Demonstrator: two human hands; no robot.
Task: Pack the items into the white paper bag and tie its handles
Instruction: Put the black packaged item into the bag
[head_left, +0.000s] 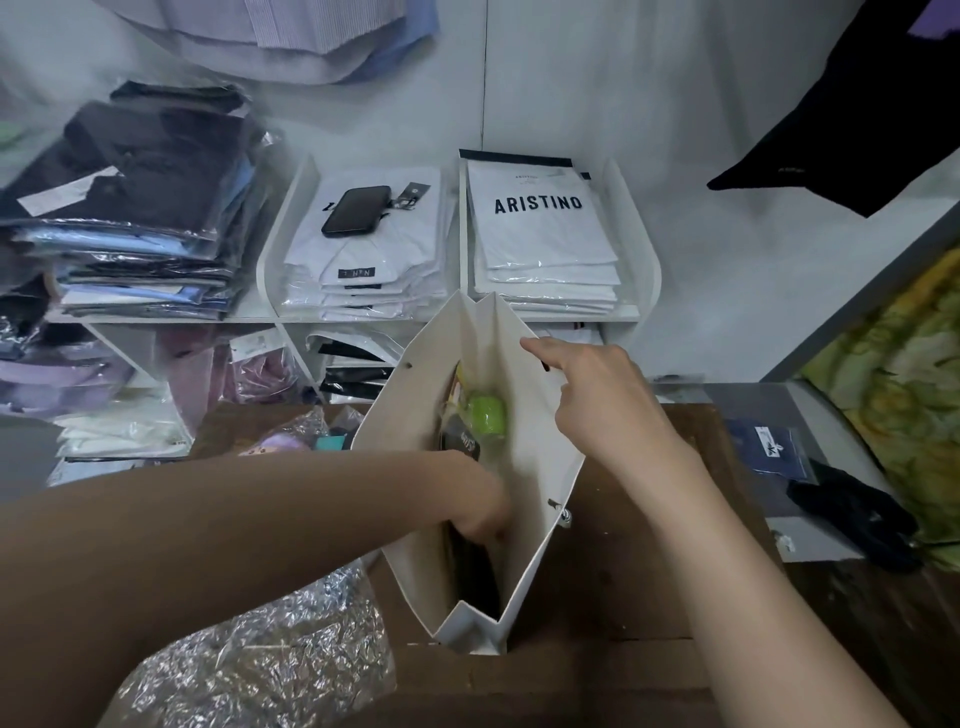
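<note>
White paper bag (540, 462) is stood open, its long axis pointed away from the body; the left hand (483, 512) is sunk inside, its grip hidden, and the right rim seemingly pinched by the right hand (602, 400).

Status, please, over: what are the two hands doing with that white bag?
Left hand down inside white paper bag, fingers hidden. Right hand grips its right wall, mouth open. Green item, dark packets inside; handles untied. Nothing blocking.
</note>
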